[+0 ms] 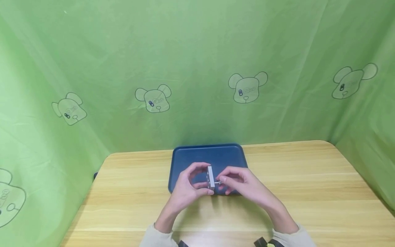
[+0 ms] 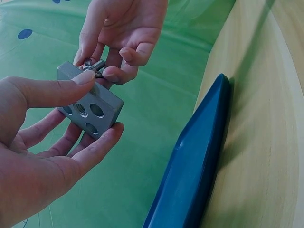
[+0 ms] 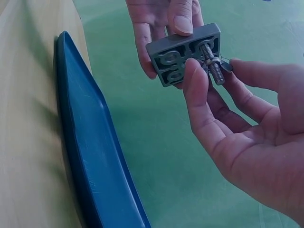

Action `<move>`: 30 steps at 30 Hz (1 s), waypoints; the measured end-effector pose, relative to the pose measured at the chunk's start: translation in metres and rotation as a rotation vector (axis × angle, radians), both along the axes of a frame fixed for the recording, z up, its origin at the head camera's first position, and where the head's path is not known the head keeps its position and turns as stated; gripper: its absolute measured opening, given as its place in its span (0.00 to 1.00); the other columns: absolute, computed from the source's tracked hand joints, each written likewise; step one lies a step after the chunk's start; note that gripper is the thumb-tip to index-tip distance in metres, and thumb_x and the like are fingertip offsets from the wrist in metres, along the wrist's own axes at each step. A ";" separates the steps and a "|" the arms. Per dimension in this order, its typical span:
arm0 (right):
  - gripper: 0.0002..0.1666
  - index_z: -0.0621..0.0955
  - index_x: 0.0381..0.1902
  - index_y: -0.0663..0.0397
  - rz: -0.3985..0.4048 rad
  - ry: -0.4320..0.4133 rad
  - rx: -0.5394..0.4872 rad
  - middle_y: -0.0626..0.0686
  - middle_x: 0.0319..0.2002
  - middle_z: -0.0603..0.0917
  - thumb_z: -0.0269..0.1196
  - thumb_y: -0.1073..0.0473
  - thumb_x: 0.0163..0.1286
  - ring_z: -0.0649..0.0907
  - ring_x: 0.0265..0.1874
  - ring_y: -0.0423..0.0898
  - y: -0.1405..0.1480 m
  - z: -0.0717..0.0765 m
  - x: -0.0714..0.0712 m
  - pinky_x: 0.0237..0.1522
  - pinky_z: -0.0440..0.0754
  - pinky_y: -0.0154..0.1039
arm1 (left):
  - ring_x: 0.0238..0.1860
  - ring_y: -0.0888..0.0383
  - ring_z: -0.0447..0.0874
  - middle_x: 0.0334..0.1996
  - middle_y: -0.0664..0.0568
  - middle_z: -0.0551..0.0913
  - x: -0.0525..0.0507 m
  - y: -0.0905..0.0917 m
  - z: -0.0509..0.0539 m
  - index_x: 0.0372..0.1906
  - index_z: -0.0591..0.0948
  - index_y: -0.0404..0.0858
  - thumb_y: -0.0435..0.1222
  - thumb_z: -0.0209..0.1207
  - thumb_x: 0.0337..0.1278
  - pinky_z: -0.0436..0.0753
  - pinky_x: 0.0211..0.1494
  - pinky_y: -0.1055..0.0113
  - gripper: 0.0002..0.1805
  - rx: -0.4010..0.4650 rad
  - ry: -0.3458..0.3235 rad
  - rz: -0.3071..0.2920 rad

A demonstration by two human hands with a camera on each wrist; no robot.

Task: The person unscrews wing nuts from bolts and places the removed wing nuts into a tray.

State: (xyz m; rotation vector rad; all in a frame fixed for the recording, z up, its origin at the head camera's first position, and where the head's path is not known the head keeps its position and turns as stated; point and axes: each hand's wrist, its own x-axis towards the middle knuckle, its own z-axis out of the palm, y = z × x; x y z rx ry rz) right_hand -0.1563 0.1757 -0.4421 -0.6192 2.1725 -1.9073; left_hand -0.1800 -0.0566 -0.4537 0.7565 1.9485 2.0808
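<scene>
Legible txt: none. Only printed signs = bear-head outlines on green cloth [image 1: 197,41] in head view: far-L bear [image 1: 74,109], ctr-L bear [image 1: 157,95], ctr-R bear [image 1: 248,84], far-R bear [image 1: 351,80], plus cut-off bear [image 1: 12,197] at L edge. Each has faint lettering across its face (too small/pale to read, sry); the four whole ones also show a dark oblong mark. L wrist view: blue oval [image 2: 25,34] on same cloth, no readable chars

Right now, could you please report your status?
Left hand gripping grey holed block. Right hand pinching wing nut, partway along threaded bolt. No visible obstruction.
</scene>
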 end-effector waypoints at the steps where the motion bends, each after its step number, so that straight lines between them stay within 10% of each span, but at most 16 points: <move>1: 0.12 0.82 0.48 0.65 0.002 -0.001 0.001 0.63 0.42 0.86 0.59 0.60 0.78 0.88 0.39 0.54 0.000 0.000 0.000 0.41 0.93 0.49 | 0.64 0.45 0.77 0.60 0.42 0.78 0.000 0.000 0.000 0.63 0.77 0.36 0.12 0.70 0.36 0.88 0.59 0.54 0.41 0.000 -0.001 0.001; 30: 0.16 0.82 0.54 0.68 0.012 -0.025 -0.013 0.63 0.49 0.85 0.65 0.63 0.73 0.86 0.50 0.64 0.003 0.002 0.003 0.51 0.90 0.48 | 0.64 0.46 0.76 0.61 0.42 0.78 0.000 0.000 0.001 0.63 0.77 0.35 0.12 0.70 0.36 0.87 0.60 0.53 0.41 0.006 -0.007 -0.005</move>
